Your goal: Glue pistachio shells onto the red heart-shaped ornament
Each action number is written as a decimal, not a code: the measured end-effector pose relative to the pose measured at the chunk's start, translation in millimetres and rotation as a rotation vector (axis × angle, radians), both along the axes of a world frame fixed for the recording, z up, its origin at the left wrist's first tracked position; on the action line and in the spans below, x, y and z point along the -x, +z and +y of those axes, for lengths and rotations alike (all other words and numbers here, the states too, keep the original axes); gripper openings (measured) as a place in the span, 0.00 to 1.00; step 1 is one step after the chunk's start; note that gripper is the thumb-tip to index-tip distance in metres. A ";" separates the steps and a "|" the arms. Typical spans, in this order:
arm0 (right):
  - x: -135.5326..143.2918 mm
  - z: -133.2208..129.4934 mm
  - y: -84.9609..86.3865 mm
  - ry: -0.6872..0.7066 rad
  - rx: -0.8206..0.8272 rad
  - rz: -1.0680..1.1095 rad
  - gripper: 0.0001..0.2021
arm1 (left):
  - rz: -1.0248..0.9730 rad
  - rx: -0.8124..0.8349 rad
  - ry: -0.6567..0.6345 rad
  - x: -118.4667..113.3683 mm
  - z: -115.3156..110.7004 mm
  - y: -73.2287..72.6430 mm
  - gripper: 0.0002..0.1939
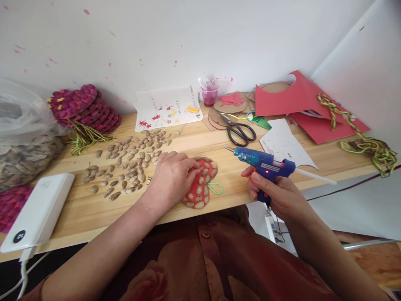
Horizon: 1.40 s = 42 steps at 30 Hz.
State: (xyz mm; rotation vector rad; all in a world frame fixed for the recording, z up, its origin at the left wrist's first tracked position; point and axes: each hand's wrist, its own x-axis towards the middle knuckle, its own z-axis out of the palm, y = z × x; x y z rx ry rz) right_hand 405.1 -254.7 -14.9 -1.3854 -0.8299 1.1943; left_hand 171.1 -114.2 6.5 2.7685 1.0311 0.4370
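Note:
My left hand (173, 173) is closed, its fingertips together on a peanut at the upper part of a red heart-like cutout (194, 189). Unshelled peanuts stand on the cutout, mostly around its edge, and a green cord loop (216, 188) sticks out at its right side. Part of the cutout is hidden under my fingers. In my right hand (275, 190) is a blue hot glue gun (261, 161), gripped by its handle. Its nozzle points left, its red light is lit, and a white glue stick (316, 175) comes out of the back.
Loose peanuts (133, 167) spread left of the cutout. Black-handled scissors (239, 131) lie behind it, near a cup (209, 94) and red card (282, 100). At the left are a power bank (44, 205), a plastic bag (26, 142) and stacked purple pieces (84, 106).

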 end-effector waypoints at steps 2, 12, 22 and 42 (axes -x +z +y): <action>0.0 -0.6 -0.6 0.007 -0.001 -0.015 0.11 | 0.025 0.004 0.010 -2.0 -0.4 0.7 0.07; -0.3 -1.6 -1.5 0.019 0.000 -0.061 0.12 | 0.110 0.016 0.040 -8.6 -1.3 1.5 0.08; 2.5 -1.4 0.2 0.017 0.006 -0.064 0.12 | 0.204 0.042 0.050 -13.8 -4.9 9.7 0.10; 3.3 -1.3 -3.2 0.017 -0.007 -0.109 0.12 | 0.221 0.056 0.070 -14.9 -5.5 9.5 0.11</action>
